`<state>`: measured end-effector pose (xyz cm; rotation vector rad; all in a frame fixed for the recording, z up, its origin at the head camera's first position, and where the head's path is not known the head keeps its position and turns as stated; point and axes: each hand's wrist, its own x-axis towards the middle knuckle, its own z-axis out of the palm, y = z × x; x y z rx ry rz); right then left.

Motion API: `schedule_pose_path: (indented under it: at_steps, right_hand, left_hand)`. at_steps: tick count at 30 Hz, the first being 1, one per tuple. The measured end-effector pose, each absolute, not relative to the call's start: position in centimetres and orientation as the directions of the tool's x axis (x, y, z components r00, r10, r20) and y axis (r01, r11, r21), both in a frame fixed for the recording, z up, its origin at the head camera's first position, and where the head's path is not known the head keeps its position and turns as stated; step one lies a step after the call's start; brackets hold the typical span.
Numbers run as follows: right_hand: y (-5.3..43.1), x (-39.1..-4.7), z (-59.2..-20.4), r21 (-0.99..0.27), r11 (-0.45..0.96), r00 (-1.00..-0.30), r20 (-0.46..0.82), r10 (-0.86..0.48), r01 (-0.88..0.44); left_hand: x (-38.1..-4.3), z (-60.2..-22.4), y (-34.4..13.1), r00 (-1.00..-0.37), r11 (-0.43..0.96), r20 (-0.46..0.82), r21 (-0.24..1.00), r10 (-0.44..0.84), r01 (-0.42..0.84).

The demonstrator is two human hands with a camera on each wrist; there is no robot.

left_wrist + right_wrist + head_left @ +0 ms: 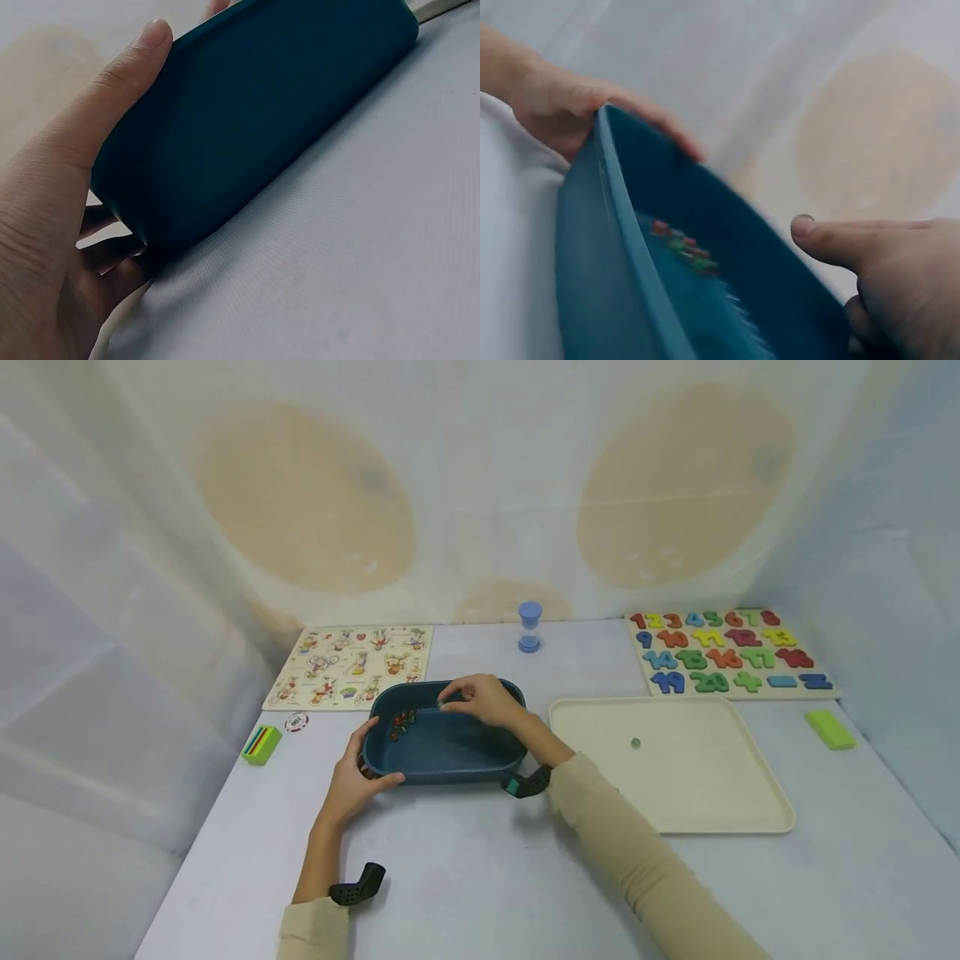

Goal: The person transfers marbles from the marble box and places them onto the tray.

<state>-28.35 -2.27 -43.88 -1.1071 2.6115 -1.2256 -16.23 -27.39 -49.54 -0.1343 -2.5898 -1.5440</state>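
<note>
My left hand [353, 781] grips the left end of a dark blue-green basin [450, 776], thumb over the near rim and fingers around the outer wall, as the left wrist view also shows. Inside the basin, toward its left side, lies a cluster of small glossy red and green pieces [401, 724]. Over the basin's far half, my right hand [483, 700] pinches a small greenish piece [441, 703] between thumb and index finger; little of the piece shows. A round green marble [635, 743] lies on the cream tray [705, 785] to the right.
Behind the basin lies a picture puzzle board [348, 668], and a number puzzle board [731, 652] is at far right. A blue sand timer [529, 628] stands between them. A green box [262, 744], a poker chip [296, 722] and a green block [830, 729] lie near the sides.
</note>
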Motion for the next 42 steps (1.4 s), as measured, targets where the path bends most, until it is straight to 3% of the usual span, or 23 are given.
schedule_pose_path:
  at_steps: [4,12,20,26,32,42]
  right_hand:
    - [4.7,-26.4,-42.9,-0.69,0.406,-0.756,0.321,-0.571,-0.6]
    - [19.4,-23.1,-44.8,-0.574,0.676,-0.885,0.25,-0.392,-0.462]
    - [24.7,-21.7,-48.2,-0.56,0.78,-0.959,0.116,-0.258,-0.278]
    - [25.1,-21.4,-48.8,-0.556,0.796,-0.969,0.084,-0.233,-0.24]
    - [22.7,-22.4,-46.3,-0.553,0.743,-0.926,0.223,-0.303,-0.377]
    - [5.6,-27.6,-40.9,-0.606,0.484,-0.75,0.316,-0.581,-0.631]
  left_hand:
    - [-16.3,-49.6,-27.2,-0.988,0.488,0.156,0.861,0.012,0.142]
    - [-16.1,-49.4,-27.3,-0.99,0.486,0.142,0.864,0.011,0.13]
    - [-15.9,-49.1,-27.5,-0.99,0.5,0.139,0.857,0.005,0.123]
    - [-16.0,-49.2,-27.2,-0.991,0.492,0.135,0.862,0.01,0.123]
    - [-16.0,-48.9,-27.0,-0.991,0.493,0.133,0.861,0.011,0.121]
    - [-14.8,-46.5,-25.9,-0.99,0.487,0.136,0.863,0.029,0.133]
